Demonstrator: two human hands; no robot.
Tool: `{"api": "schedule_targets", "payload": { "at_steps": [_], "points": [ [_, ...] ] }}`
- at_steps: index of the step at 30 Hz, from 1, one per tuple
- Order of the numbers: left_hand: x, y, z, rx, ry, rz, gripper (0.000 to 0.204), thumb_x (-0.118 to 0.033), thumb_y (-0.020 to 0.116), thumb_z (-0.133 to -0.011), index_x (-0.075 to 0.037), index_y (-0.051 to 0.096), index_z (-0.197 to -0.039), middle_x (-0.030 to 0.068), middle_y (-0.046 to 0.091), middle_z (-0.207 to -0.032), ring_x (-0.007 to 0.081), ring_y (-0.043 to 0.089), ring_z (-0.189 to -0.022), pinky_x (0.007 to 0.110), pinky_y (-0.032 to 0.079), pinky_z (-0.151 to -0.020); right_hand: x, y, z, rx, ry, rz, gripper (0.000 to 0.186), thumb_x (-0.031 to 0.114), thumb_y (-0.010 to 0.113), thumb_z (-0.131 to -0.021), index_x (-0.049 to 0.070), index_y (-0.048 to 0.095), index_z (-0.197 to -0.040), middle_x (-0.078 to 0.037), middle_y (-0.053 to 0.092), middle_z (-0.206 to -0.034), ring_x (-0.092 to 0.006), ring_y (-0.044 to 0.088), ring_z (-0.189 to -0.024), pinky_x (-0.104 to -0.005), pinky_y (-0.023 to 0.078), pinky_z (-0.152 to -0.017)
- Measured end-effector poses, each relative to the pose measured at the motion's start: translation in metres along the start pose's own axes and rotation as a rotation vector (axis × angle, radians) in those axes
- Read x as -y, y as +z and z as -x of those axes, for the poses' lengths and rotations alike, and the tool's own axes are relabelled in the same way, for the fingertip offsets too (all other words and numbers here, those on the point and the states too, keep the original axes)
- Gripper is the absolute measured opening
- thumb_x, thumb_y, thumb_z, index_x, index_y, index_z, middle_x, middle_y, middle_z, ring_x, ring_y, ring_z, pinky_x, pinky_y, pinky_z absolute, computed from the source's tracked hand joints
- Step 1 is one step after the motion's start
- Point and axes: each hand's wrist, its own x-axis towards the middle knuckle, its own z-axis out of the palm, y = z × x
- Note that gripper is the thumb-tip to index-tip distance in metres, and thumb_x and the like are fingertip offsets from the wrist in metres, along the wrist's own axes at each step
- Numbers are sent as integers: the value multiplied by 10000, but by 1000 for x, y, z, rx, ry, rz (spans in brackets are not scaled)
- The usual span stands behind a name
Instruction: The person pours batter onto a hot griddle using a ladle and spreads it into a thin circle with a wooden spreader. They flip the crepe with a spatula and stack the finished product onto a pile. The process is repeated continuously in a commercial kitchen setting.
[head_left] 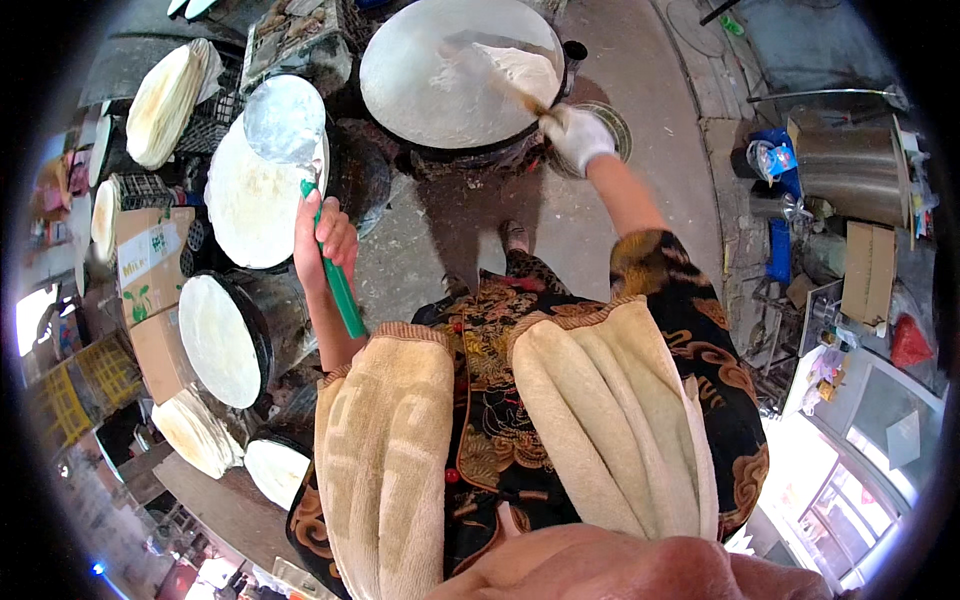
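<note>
My right hand, in a white glove, is closed around the wooden handle of a spreader smeared by motion. Its far end is over a round griddle coated with a pale layer. A thick white mass of batter lies on the griddle's right side. My bare left hand grips a green-handled tool with a metal neck. At that neck is a wide round grey disc, overlapping a large white flatbread; whether the disc is joined to the handle I cannot make out.
Stacked flatbreads stand at the far left. More round griddles line my left side, beside cardboard boxes. A crate with lumpy brown pieces sits left of the main griddle. A large metal drum is at the right.
</note>
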Motion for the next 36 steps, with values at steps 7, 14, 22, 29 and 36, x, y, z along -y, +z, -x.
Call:
{"api": "schedule_targets", "payload": {
  "at_steps": [7, 14, 22, 29, 36],
  "points": [
    [2, 32, 0, -232, 76, -60, 327, -167, 342, -1012, -58, 379, -1318, -36, 378, -521, 40, 325, -333, 177, 307, -263, -62, 9, 7, -151, 80, -3, 396, 379, 463, -903, 85, 575, -1143, -220, 630, -1034, -383, 599, -970, -461, 463, -855],
    [12, 15, -15, -140, 9, -32, 110, -158, 393, -999, -90, 460, -944, -43, 364, -521, 42, 335, -340, 174, 301, -275, -50, 7, 8, -168, -153, 15, 403, 390, 485, -896, 130, 589, -1185, -229, 571, -1128, -385, 558, -1048, -447, 445, -892],
    [18, 37, -19, -228, 46, -106, 106, -174, 400, -998, -89, 461, -978, -48, 360, -513, 41, 325, -334, 180, 291, -268, -61, -9, -36, -206, 325, 37, 421, 397, 481, -887, 167, 552, -1231, -218, 554, -1162, -370, 556, -1059, -454, 445, -908],
    [23, 29, -12, -182, -35, -112, 105, -192, 425, -991, -100, 462, -957, -53, 354, -531, 37, 325, -354, 184, 298, -291, -10, 38, -31, -382, 71, -396, 553, 409, 541, -860, 138, 465, -1336, -189, 623, -1085, -341, 599, -997, -410, 466, -860],
    [41, 6, -21, -278, -221, -88, 67, -168, 439, -981, -108, 468, -975, -47, 379, -543, 47, 345, -359, 189, 298, -289, 54, 42, -18, 62, 428, -1357, 335, 347, 567, -892, 32, 600, -1002, -41, 565, -744, -146, 521, -550, -303, 424, -437]
  ]
}}
